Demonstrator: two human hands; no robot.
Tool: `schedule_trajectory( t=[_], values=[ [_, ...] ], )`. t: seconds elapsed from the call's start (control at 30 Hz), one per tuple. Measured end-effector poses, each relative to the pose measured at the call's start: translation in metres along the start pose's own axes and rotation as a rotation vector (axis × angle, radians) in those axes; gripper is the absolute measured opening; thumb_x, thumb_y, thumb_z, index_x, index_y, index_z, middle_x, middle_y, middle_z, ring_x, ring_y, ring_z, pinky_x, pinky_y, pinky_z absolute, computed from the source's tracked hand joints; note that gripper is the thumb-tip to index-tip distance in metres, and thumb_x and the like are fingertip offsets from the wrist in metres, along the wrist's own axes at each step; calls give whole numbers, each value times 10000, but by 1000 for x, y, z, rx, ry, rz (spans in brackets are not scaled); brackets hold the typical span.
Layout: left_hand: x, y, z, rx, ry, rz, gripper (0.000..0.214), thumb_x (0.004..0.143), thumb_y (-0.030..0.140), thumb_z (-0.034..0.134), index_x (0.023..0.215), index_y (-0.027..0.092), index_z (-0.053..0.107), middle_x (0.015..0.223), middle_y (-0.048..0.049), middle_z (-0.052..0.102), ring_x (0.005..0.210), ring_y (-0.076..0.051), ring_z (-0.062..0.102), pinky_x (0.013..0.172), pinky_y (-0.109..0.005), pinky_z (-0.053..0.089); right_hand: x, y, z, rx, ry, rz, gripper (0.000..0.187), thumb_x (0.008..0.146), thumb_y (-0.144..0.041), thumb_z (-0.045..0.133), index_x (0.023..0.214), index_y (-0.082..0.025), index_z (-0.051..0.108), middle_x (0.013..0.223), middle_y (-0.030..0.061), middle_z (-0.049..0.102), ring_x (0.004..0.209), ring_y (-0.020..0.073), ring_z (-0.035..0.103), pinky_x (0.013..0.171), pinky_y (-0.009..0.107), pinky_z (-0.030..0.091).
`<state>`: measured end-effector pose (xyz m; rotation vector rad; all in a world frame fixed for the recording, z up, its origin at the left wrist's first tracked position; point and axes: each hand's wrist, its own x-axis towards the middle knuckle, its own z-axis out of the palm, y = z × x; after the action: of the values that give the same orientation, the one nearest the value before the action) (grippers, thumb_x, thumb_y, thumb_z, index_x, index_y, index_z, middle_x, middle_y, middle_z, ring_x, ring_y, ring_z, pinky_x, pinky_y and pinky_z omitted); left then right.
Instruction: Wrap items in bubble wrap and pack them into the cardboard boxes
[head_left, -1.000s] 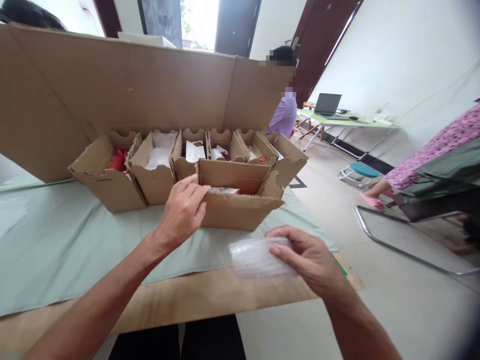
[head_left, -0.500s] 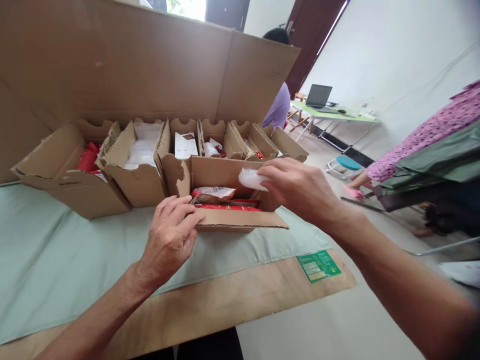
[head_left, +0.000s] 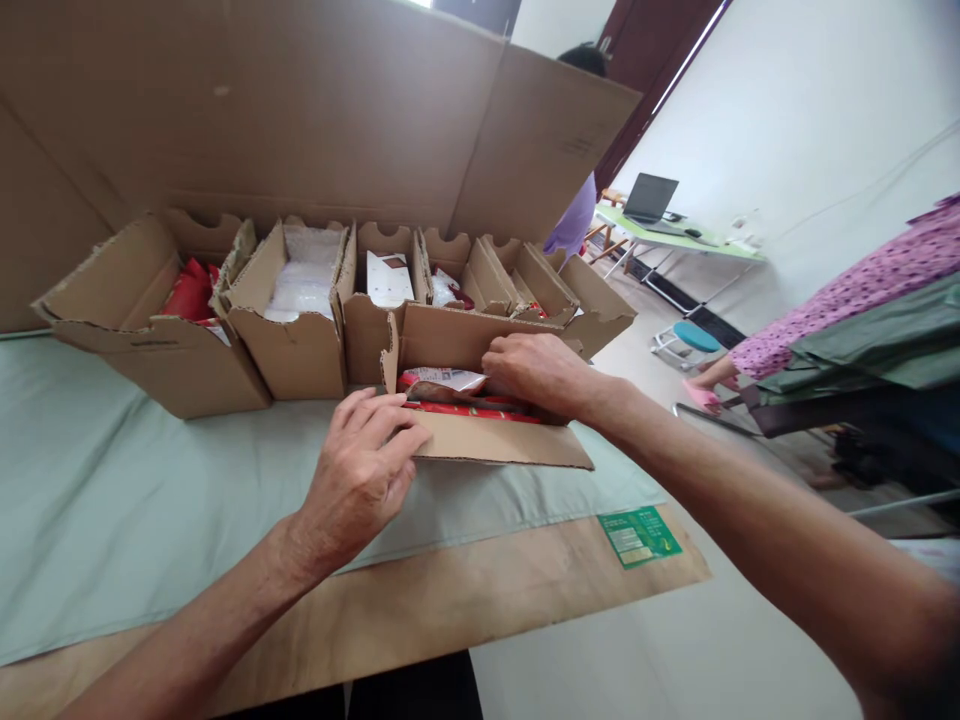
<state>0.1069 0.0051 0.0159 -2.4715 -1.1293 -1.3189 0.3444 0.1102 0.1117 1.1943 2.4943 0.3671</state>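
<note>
A small open cardboard box (head_left: 510, 445) lies on the pale green cloth (head_left: 135, 500) in front of me. My left hand (head_left: 360, 470) grips the left end of its folded-down front flap, fingers curled. My right hand (head_left: 536, 372) reaches palm down into the box, fingers bent over the contents; what is under them is hidden. Inside the box I see red packets (head_left: 469, 409) and a white printed packet (head_left: 446, 380).
A row of open cardboard boxes (head_left: 292, 350) holding red and white packets stands behind, backed by a tall cardboard sheet (head_left: 300, 110). A green sticker (head_left: 639, 536) lies near the table edge. Beyond are a person in purple (head_left: 574, 215), a laptop (head_left: 649, 198) and a person in pink (head_left: 847, 300).
My right hand carried a clear plastic packet from the table edge up and into the box; the packet is now out of sight under it. My left hand slid along the front flap.
</note>
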Motion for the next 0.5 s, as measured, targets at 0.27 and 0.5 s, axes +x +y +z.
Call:
schedule_trajectory(
  t=[0.27,0.5],
  values=[
    [0,0,1,-16,-3,-4,307,824,-19,572,1022,188,684,1039,-72,745,1135,-288,684,1078,-537,490,-18,17,12,304,-135,101,475,933,-99,570,1396,-180,638,1340,113,719,1188,287,694,910,342,523],
    [1,-1,1,21,-11,-10,279,843,3,578,1010,196,691,1019,-69,737,1107,-275,693,1081,-522,491,6,4,13,176,-248,108,384,980,-106,494,1243,-193,760,1137,143,792,1007,305,751,786,359,510]
  ],
)
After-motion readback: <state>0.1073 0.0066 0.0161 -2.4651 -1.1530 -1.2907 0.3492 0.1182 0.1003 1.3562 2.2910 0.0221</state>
